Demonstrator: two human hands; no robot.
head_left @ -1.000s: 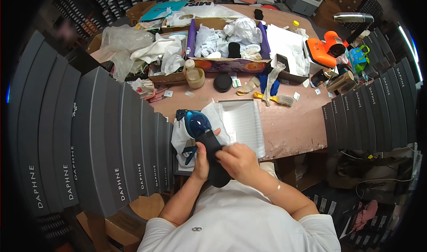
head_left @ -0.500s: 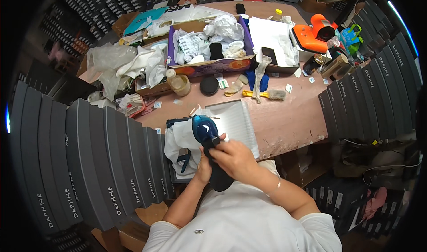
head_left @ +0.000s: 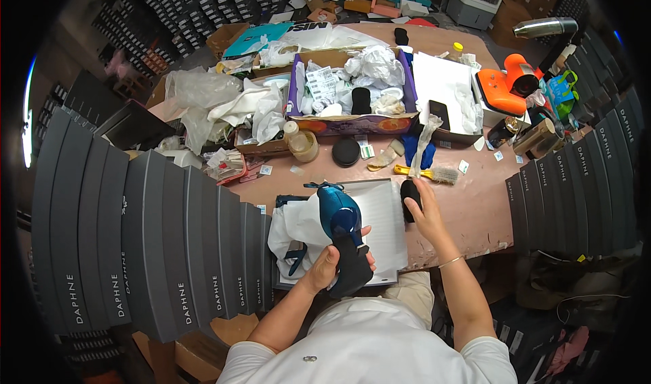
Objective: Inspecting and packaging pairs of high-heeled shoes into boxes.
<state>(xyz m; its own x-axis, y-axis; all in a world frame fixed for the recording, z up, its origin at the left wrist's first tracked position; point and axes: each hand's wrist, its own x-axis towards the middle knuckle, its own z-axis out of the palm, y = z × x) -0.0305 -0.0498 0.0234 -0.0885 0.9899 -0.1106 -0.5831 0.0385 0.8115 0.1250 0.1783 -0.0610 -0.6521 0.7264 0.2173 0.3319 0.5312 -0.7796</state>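
Nearest the white shirt (head_left: 366, 340): one left hand (head_left: 321, 273), its grip closed on the black part of a shoe, thumb on one side, fingertips showing on the other.
Shoe (head_left: 338, 211): one in hand, raised over the open box, glossy blue-teal end pointing away from the body.
Open box (head_left: 397, 276): one, grey, with white paper and dark blue straps inside; whether the straps make one shoe, I cannot tell.
Right hand (head_left: 430, 214): one, fingers extended, beside the box; whether its grip pinches the black oblong piece at its thumb, I cannot tell.
Black oblong piece (head_left: 409, 201): one.
Table (head_left: 468, 218): one, pinkish.
Side rows: two, of upright grey boxes; at least seven boxes at left (head_left: 156, 248), at least six at right (head_left: 568, 194).
Mid-table: one yellow-handled brush (head_left: 427, 174), one blue cloth (head_left: 426, 155), one black disc (head_left: 346, 152), one bottle (head_left: 302, 144) of yellowish contents.
Purple carton (head_left: 322, 125): one, filled with crumpled white paper.
Orange device (head_left: 498, 93): one, right of the carton.
Far floor: one grey-and-white cooler (head_left: 479, 1).
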